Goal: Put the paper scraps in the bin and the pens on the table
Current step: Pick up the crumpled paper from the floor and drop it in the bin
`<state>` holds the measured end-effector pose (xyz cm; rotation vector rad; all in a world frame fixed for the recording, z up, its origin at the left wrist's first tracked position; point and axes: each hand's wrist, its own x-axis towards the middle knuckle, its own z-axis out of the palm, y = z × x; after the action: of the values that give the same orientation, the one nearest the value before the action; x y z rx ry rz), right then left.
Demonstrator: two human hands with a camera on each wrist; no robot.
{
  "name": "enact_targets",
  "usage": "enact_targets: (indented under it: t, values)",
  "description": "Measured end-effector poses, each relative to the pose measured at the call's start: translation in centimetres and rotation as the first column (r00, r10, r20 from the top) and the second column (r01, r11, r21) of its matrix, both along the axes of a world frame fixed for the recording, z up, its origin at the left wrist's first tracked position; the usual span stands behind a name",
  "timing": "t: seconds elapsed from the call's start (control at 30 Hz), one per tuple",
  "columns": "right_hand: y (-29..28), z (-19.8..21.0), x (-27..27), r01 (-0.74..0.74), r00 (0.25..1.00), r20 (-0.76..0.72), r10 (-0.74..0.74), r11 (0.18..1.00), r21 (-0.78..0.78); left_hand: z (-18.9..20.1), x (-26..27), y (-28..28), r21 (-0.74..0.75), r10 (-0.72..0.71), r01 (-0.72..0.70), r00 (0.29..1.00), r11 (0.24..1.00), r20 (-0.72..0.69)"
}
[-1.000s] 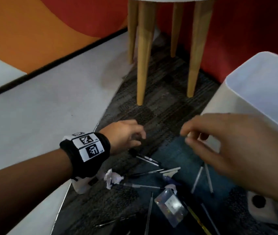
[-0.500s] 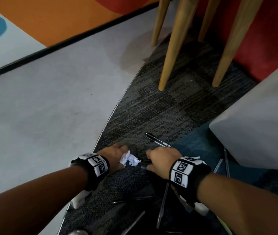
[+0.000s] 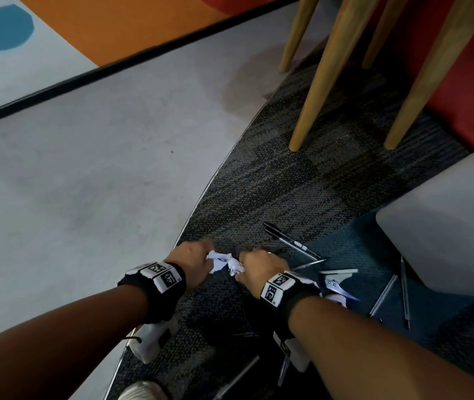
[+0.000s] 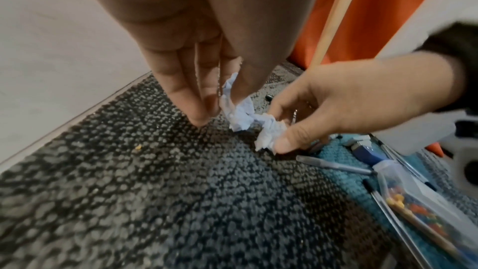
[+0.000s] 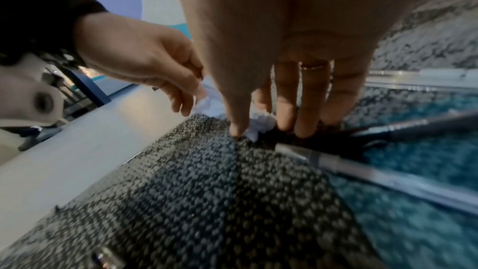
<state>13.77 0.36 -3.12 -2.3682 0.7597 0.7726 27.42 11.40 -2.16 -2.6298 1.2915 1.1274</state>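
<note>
Pinching crumpled paper scraps [image 4: 241, 113] off the carpet [image 3: 258, 197], the left hand [image 3: 191, 262] and right hand [image 3: 261, 269] are each nipping a light, soft wad needing only fingertip hold, while pens [image 3: 290, 241] are lying just beyond, toward the bin [image 3: 446, 215].

**Right wrist: both hands at the paper**

Right hand [image 5: 279, 69] reaches down, thumb and fingertips [image 5: 305, 128] pinching a crumpled paper scrap [image 5: 258, 125] on speckled carpet [image 5: 207, 201]. Left hand [image 5: 139, 58] pinches white paper [image 5: 210, 103] alongside. Two pens [image 5: 388, 179] lie just right.
</note>
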Motion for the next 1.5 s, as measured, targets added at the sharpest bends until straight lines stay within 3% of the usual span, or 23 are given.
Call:
enact_targets:
  t: [0.23, 0.33, 0.43, 0.67, 0.8, 0.9, 1.0, 1.17, 1.27, 1.4, 1.5]
  values:
    - [-2.3, 1.3, -1.4, -0.105, 0.994, 0.032, 0.107, 0.993, -0.049, 1.1, 0.5, -1.7, -0.083, 0.050, -0.047, 0.998, 0.995, 0.036]
    - [-4.8, 4.7, -2.4, -0.187, 0.977, 0.084, 0.197, 0.976, -0.112, 2.7, 0.2, -3.7, -0.160, 0.015, -0.009, 0.999, 0.987, 0.037]
    - [-7.8, 9.5, -4.6, -0.169, 0.965, 0.170, 0.198, 0.970, -0.174, 5.5, -0.8, -6.3, -0.307, -0.026, 0.037, 0.999, 0.951, 0.039]
    - [-13.0, 21.8, -12.9, 0.159, 0.938, 0.338, -0.079, 0.963, -0.216, 14.2, -6.0, -12.6, -0.612, -0.151, 0.077, 0.986, 0.787, -0.070]
    - [-14.2, 27.5, -16.6, 0.376, 0.843, 0.475, -0.253, 0.908, -0.183, 18.7, -9.2, -16.2, -0.704, -0.229, 0.089, 0.968, 0.705, -0.106]
    - [-16.0, 30.4, -18.9, 0.530, 0.738, 0.602, -0.306, 0.814, -0.235, 21.7, -11.3, -18.8, -0.769, -0.231, 0.068, 0.967, 0.636, -0.106]
    - [-17.9, 31.5, -21.4, 0.639, 0.648, 0.696, -0.311, 0.718, -0.275, 23.7, -13.1, -20.9, -0.826, -0.235, 0.026, 0.963, 0.562, -0.130]
    - [-19.9, 31.5, -25.0, 0.711, 0.648, 0.657, -0.385, 0.615, -0.341, 24.9, -15.8, -23.0, -0.872, -0.278, 0.008, 0.949, 0.489, -0.146]
    - [-20.8, 31.1, -26.4, 0.709, 0.685, 0.562, -0.464, 0.603, -0.366, 25.3, -17.3, -23.7, -0.883, -0.313, 0.030, 0.940, 0.468, -0.134]
    - [-20.7, 30.5, -26.9, 0.647, 0.763, 0.360, -0.537, 0.653, -0.395, 26.0, -18.8, -24.6, -0.901, -0.343, 0.042, 0.932, 0.432, -0.121]
    - [-20.6, 30.9, -27.4, 0.679, 0.732, 0.407, -0.547, 0.638, -0.364, 26.2, -19.8, -25.8, -0.912, -0.345, 0.066, 0.935, 0.405, -0.086]
